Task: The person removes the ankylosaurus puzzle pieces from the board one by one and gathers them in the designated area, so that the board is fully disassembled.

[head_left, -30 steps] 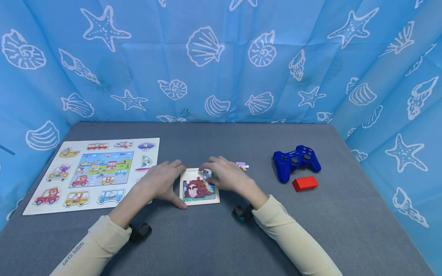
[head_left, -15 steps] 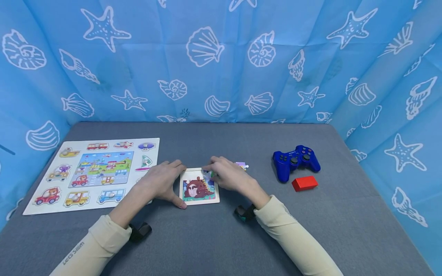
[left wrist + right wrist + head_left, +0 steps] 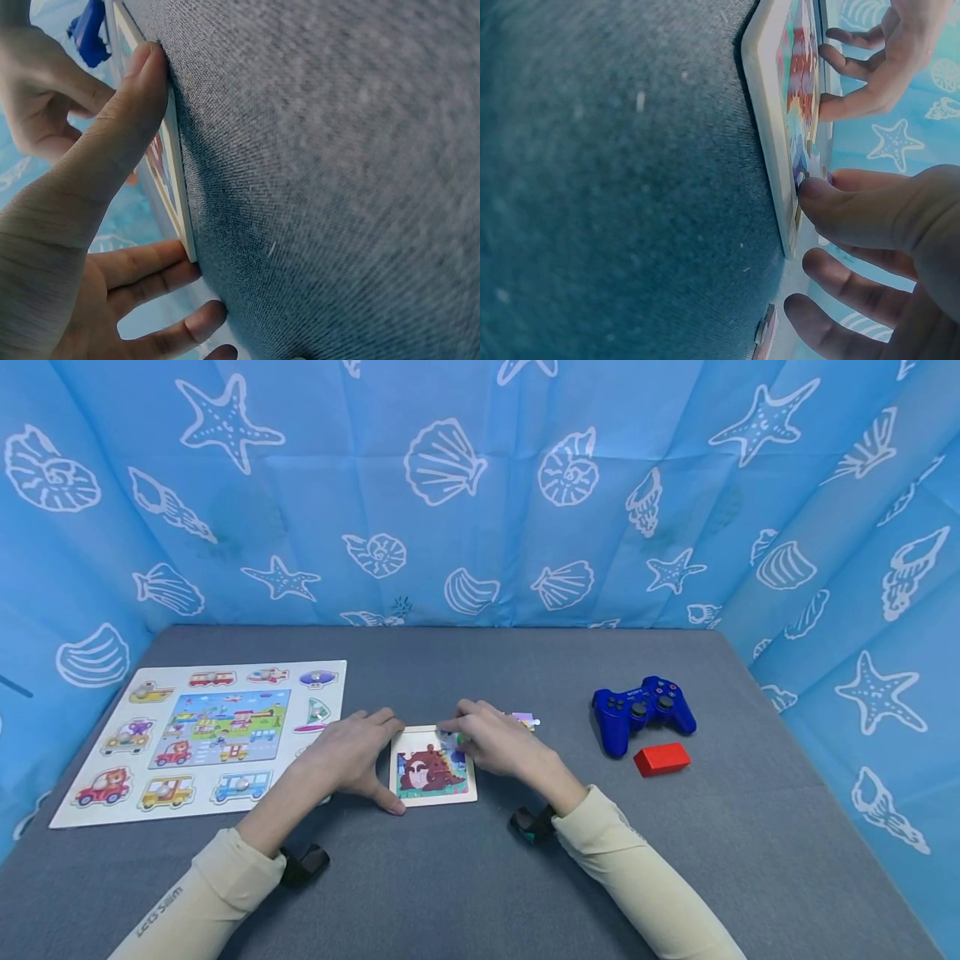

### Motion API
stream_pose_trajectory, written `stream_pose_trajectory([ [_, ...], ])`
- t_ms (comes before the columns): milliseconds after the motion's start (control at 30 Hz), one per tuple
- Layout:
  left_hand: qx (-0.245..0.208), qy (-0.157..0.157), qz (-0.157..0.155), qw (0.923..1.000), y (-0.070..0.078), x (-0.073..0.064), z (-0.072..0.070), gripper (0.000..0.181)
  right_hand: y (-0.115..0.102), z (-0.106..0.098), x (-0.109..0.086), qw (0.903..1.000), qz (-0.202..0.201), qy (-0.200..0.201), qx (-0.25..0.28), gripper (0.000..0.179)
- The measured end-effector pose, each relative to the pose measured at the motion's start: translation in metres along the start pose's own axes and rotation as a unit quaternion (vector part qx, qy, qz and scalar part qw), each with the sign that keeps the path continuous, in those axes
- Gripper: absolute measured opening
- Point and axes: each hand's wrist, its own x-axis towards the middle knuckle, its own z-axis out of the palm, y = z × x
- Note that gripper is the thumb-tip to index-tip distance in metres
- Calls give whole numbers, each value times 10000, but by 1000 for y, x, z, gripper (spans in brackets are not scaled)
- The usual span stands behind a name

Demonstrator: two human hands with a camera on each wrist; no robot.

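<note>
A small square jigsaw puzzle with a pale wooden frame (image 3: 435, 802) lies mid-table. Its lower part shows a brown hedgehog picture; a bare pale strip shows at its upper left. My left hand (image 3: 352, 747) spans the frame's left side, thumb at the near corner and fingers at the far one, holding it between them. At the upper right of the frame, my right hand (image 3: 498, 743) pinches a small puzzle piece (image 3: 801, 166) between thumb and index finger, mostly hidden by them. Another colourful puzzle piece (image 3: 527, 720) lies on the table just beyond my right hand.
A large white vehicle peg board (image 3: 187, 797) lies to the left, partly under my left forearm and hand. On the right are a blue game controller (image 3: 641, 710) and a red block (image 3: 662, 759). A blue seashell curtain (image 3: 480, 543) hangs behind the grey table (image 3: 465, 893).
My right hand has shifted slightly right over the frame's upper right, and its white-and-green piece is now largely covered by the fingers. The left hand stays still.
</note>
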Motion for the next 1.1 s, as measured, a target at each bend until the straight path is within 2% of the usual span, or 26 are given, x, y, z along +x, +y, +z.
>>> stream_pose_trajectory([
  [433, 12, 54, -5, 10000, 0, 2, 1, 114, 3, -5, -2, 9994, -153, 202, 230, 39],
  [700, -10, 52, -4, 10000, 0, 1, 1, 114, 12, -12, -8, 9992, 138, 287, 242, 37],
  [933, -31, 60, 26, 10000, 0, -1, 0, 113, 31, -19, -20, 9984, 239, 465, 200, 38],
  [1100, -39, 61, 35, 10000, 0, -1, 0, 113, 45, -24, -30, 9975, 471, 472, 222, 38],
])
